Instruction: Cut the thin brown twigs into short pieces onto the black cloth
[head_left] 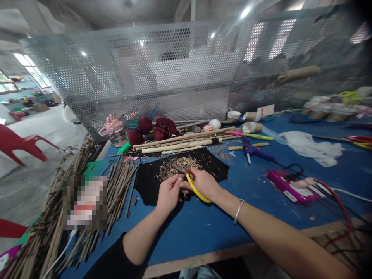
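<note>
My right hand [203, 185] is closed around yellow-handled scissors [198, 190], whose blades point up and left over a pile of small light brown pieces [171, 166]. The pile lies on a black cloth [148, 182] on the blue table. Close beside the scissors, my left hand [171, 190] has its thumb and fingers pinched together near the right fingertips; whatever lies between them is too small to name. A bundle of thin brown sticks [120, 190] rests left of the cloth.
Behind the cloth lie long pale sticks [180, 142] and dark red balls [135, 137]. A blue glue gun [251, 150], a purple power strip [293, 188] with cables and a white cloth [314, 147] are on the right. A perforated metal screen [174, 77] stands behind.
</note>
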`<state>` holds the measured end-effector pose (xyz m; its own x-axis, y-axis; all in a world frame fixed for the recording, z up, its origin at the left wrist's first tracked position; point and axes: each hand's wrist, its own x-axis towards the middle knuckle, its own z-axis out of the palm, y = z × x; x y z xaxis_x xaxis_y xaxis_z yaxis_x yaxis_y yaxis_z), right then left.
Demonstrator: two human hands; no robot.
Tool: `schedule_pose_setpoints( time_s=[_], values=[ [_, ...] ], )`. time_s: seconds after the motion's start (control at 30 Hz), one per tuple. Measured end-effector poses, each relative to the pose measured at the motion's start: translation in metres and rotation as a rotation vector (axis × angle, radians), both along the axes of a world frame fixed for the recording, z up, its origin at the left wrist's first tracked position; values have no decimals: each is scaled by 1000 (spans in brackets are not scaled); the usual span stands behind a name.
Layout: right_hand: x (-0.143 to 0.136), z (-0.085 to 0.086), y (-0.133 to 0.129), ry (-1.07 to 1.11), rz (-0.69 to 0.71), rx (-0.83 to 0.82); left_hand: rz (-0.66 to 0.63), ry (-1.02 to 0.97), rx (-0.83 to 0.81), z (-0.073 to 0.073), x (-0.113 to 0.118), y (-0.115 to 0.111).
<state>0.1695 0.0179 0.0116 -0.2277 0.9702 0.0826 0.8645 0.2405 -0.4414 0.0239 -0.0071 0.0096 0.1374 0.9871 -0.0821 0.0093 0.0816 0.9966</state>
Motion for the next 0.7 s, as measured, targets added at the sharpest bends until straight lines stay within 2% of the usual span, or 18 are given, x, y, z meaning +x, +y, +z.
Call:
schedule_pose_setpoints(
  time_s=[0.37, 0.57, 0.7],
  values=[
    [4, -1, 5, -39, -25, -36, 21, -24, -10, -9, 0, 2],
    [4, 3, 4, -66, -49, 20, -21, -84, 34, -14, -1, 4],
    [2, 6, 0, -36, -4, 44, -52, -110, 49, -14, -1, 5]
  ],
)
